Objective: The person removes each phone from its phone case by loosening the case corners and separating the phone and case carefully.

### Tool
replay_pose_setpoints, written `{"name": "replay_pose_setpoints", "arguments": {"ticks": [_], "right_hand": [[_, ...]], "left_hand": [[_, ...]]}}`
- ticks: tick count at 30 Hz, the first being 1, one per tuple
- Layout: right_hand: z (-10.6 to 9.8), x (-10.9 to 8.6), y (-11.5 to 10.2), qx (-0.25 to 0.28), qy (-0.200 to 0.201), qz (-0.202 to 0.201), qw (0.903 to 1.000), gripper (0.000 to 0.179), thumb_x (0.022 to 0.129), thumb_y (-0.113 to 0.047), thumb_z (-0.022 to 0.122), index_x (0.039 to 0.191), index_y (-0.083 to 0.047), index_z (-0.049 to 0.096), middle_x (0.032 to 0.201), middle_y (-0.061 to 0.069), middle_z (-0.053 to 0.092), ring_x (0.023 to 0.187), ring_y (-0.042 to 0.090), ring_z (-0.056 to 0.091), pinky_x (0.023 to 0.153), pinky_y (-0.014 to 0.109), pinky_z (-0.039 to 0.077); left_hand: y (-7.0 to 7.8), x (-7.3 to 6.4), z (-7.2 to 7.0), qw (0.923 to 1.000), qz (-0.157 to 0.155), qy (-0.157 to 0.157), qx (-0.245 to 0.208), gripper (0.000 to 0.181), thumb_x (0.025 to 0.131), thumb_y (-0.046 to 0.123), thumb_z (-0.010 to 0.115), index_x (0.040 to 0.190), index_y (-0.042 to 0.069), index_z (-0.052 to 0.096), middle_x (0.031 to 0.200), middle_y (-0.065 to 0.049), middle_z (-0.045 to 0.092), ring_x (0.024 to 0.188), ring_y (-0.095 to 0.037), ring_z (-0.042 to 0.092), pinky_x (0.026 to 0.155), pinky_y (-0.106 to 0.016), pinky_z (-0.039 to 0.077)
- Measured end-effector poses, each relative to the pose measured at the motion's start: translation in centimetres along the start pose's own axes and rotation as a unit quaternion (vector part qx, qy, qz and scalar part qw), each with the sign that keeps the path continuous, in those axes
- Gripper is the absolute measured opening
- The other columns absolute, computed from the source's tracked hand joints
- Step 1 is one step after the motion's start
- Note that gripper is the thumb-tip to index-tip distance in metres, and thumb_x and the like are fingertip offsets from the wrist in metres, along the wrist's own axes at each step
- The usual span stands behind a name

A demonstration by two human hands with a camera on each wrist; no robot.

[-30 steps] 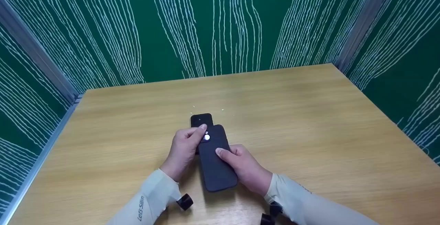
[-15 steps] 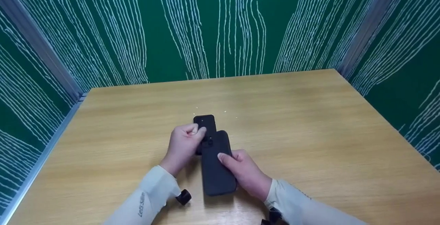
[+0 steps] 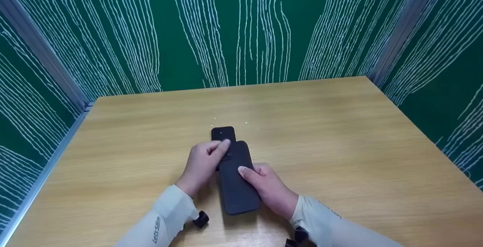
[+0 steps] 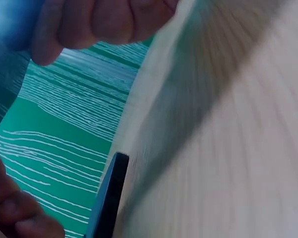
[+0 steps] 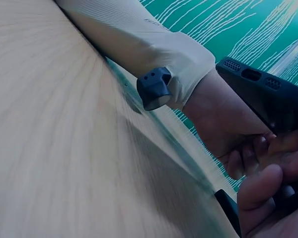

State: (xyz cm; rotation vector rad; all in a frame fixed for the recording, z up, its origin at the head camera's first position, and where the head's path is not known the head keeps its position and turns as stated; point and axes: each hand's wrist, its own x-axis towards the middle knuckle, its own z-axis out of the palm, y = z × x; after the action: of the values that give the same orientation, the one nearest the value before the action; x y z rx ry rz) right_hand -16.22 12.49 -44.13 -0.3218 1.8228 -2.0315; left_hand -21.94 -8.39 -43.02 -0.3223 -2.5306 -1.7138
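A phone in a matte black case [image 3: 239, 186] is held tilted above the table, its camera corner pointing away from me. My right hand [image 3: 269, 186] grips its right edge, thumb lying across the back. At the upper left corner, beside the camera area, my left hand [image 3: 205, 162] pinches with thumb and curled fingers. A second flat black device [image 3: 222, 133], which looks like a phone, lies on the table behind, partly covered by the left hand and the held phone. In the right wrist view the bottom end of the held phone [image 5: 251, 74] shows its port and speaker holes.
The wooden table [image 3: 320, 133] reaches back to green walls [image 3: 173, 62] with white wavy lines. Small white specks [image 3: 246, 122] dot the table past the devices. A black wrist camera [image 3: 201, 219] sits at the left sleeve.
My left hand drew back from the held phone's corner into a curled shape, then returned to it. A bright reflection at the camera area has gone. The right hand keeps its grip.
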Motion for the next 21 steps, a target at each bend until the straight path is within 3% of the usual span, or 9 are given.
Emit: {"name": "replay_pose_setpoints", "arguments": {"ticks": [3, 6, 13, 16, 21], "right_hand": [[-0.04, 0.06, -0.02, -0.003, 0.005, 0.004, 1.0, 0.043, 0.114, -0.032, 0.055, 0.107, 0.004, 0.076, 0.083, 0.002, 0.083, 0.074, 0.013, 0.081, 0.072, 0.027, 0.066], [-0.07, 0.11, -0.04, -0.008, 0.012, 0.01, 0.9999, 0.044, 0.114, -0.033, 0.056, 0.11, 0.006, 0.076, 0.084, 0.003, 0.083, 0.075, 0.014, 0.082, 0.072, 0.028, 0.066], [-0.07, 0.09, -0.03, -0.001, 0.018, 0.007, 0.9998, 0.044, 0.113, -0.033, 0.056, 0.111, 0.007, 0.075, 0.086, 0.004, 0.084, 0.076, 0.014, 0.082, 0.073, 0.028, 0.066], [-0.01, 0.07, 0.06, 0.002, 0.013, 0.004, 0.9999, 0.044, 0.114, -0.033, 0.055, 0.11, 0.006, 0.075, 0.087, 0.004, 0.084, 0.077, 0.014, 0.082, 0.074, 0.028, 0.066], [0.06, 0.04, 0.2, 0.009, 0.008, 0.008, 0.9999, 0.044, 0.114, -0.034, 0.055, 0.11, 0.005, 0.075, 0.088, 0.004, 0.084, 0.078, 0.014, 0.082, 0.074, 0.028, 0.067]], "left_hand": [[0.08, -0.17, -0.03, 0.999, 0.031, -0.001, 0.033, 0.056, 0.108, 0.049, 0.067, 0.063, 0.02, 0.049, 0.059, 0.01, 0.041, 0.062, -0.01, 0.044, 0.06, -0.024, 0.032], [0.32, -0.33, -0.1, 0.9954, 0.06, 0.021, 0.072, 0.058, 0.107, 0.049, 0.069, 0.061, 0.021, 0.046, 0.056, 0.011, 0.039, 0.058, -0.008, 0.043, 0.058, -0.023, 0.029], [0.97, -0.29, -0.27, 0.9771, 0.126, 0.061, 0.161, 0.063, 0.105, 0.046, 0.072, 0.058, 0.022, 0.038, 0.054, 0.015, 0.031, 0.054, -0.003, 0.034, 0.056, -0.022, 0.021], [0.85, -0.27, -0.35, 0.978, 0.129, 0.062, 0.152, 0.063, 0.105, 0.043, 0.074, 0.058, 0.021, 0.038, 0.054, 0.014, 0.032, 0.053, -0.004, 0.035, 0.056, -0.022, 0.021], [0.8, -0.45, -0.24, 0.9848, 0.127, 0.063, 0.101, 0.061, 0.104, 0.035, 0.077, 0.059, 0.015, 0.041, 0.054, 0.011, 0.035, 0.053, -0.007, 0.042, 0.056, -0.021, 0.025]]}}
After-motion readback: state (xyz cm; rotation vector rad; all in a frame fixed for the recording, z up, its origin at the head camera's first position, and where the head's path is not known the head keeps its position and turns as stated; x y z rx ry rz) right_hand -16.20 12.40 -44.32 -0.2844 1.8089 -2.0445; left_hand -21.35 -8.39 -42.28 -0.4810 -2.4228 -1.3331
